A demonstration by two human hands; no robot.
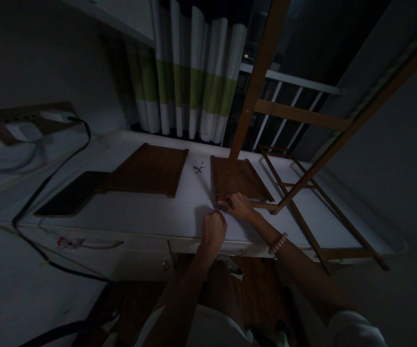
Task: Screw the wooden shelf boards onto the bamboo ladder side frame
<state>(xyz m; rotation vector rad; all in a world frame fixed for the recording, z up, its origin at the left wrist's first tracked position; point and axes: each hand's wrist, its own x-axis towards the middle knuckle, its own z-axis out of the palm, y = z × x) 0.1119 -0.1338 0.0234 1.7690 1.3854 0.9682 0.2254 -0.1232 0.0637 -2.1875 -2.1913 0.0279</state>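
A tall wooden frame with crossbars stands tilted on the white tabletop, its lower left corner at my fingers. My left hand is closed in a pinch just in front of that corner; what it grips is too small and dark to name. Beside it, my right hand has its fingers curled at the foot of the frame. Something dark shows at its fingertips, but I cannot make out what. Behind the frame's left post lies a wooden panel. Several small screws or metal fittings lie loose farther back.
Another wooden panel lies to the left, overlapping a dark flat tablet-like thing. A second wooden frame lies at the right, jutting past the table's front edge. A black cable crosses the left side. Curtains hang behind.
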